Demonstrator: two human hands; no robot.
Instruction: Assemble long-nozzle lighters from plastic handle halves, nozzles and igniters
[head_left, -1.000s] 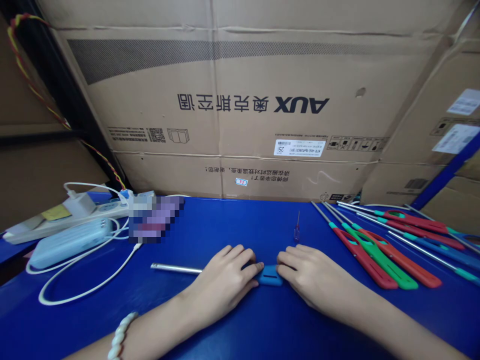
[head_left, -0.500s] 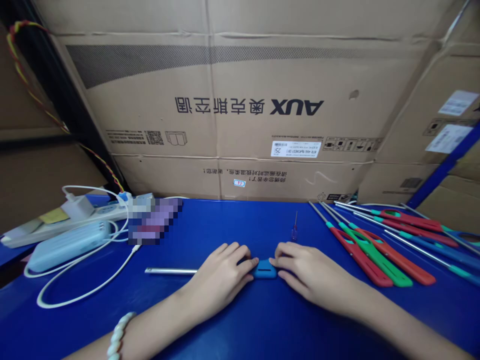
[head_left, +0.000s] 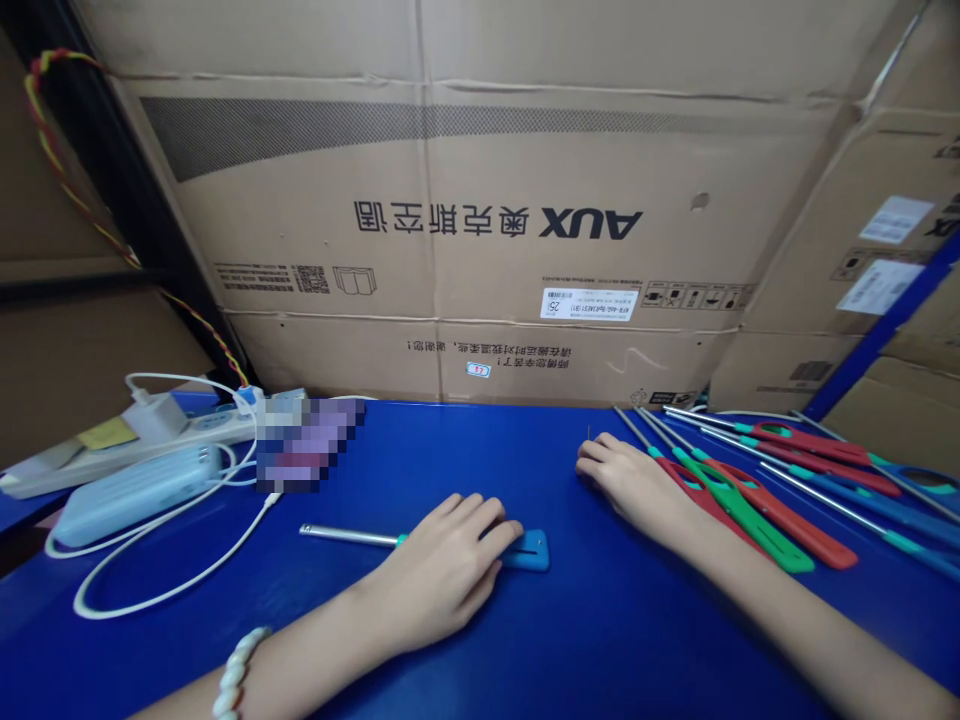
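My left hand (head_left: 446, 565) is closed over the middle of a blue long-nosed lighter (head_left: 534, 552) on the blue table. Its metal tube (head_left: 349, 535) points left, and the slotted handle end shows to the right of my fingers. Farther forward, my right hand (head_left: 626, 475) has its fingers curled down on a small screwdriver (head_left: 589, 433). Only the thin tip of that screwdriver shows above the fingers; its clear handle is hidden under them.
Several more long-nosed lighters (head_left: 757, 510) in red, green, orange and blue lie at the right. At left are a power strip (head_left: 202, 428), a light blue power bank (head_left: 135, 495), white cables and a blurred-out phone (head_left: 319, 440). A cardboard sheet (head_left: 480, 150) stands behind.
My right hand has left the handle end of the blue lighter and moved forward and right onto the screwdriver. The lighter has turned slightly under my left hand.
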